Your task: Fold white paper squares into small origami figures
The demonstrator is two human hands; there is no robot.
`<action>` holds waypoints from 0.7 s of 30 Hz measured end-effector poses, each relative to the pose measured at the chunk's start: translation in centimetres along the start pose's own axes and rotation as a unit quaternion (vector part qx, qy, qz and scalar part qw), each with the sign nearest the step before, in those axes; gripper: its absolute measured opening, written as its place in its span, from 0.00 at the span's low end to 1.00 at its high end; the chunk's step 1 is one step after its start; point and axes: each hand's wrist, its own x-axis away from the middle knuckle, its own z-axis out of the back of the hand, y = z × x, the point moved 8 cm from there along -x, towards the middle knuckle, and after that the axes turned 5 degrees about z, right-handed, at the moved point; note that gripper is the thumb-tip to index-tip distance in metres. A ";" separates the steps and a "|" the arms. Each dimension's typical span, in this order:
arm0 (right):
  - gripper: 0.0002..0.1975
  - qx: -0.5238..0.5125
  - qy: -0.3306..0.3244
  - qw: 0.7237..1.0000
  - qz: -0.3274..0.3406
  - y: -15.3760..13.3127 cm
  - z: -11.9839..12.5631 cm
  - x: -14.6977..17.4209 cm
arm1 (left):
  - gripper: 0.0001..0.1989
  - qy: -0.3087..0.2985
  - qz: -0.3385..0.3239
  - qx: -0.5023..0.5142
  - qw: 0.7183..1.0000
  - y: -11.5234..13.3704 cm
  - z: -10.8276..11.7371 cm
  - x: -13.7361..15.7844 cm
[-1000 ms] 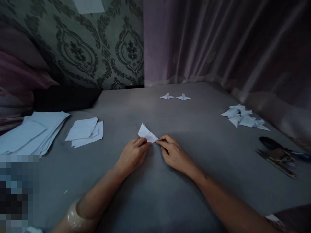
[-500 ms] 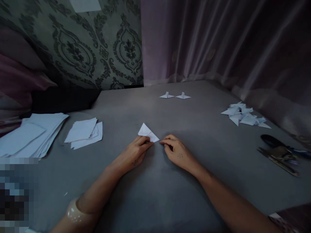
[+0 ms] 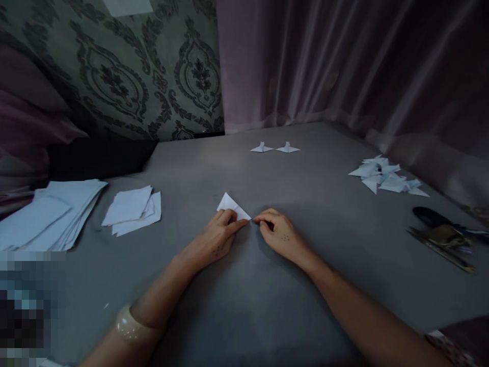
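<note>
A small sheet of white paper (image 3: 226, 201), folded into a triangle, lies on the grey cloth in front of me. My left hand (image 3: 221, 232) is closed on its lower edge, with the forefinger stretched along it towards the right-hand corner. At that same corner are the fingertips of my right hand (image 3: 280, 232), its fingers curled and drawn together. Whether they pinch the tip or anything else is too small to make out. Part of the folded paper is hidden under my left fingers.
Two folded paper figures (image 3: 288, 148) stand at the back. On the right are a pile of similar paper figures (image 3: 382, 173) and dark-handled scissors (image 3: 426, 216) among other tools. Small paper squares (image 3: 128, 205) and a stack of larger sheets (image 3: 49, 214) lie on the left.
My left forefinger has slid right along the paper's edge, nearly to the corner. My right hand stays beside that corner, barely moved. The view has shifted slightly.
</note>
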 end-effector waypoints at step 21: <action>0.14 0.037 0.023 0.998 0.043 -1.3 -0.3 -0.1 | 0.21 0.235 0.129 -0.110 0.957 -2.0 5.1 2.0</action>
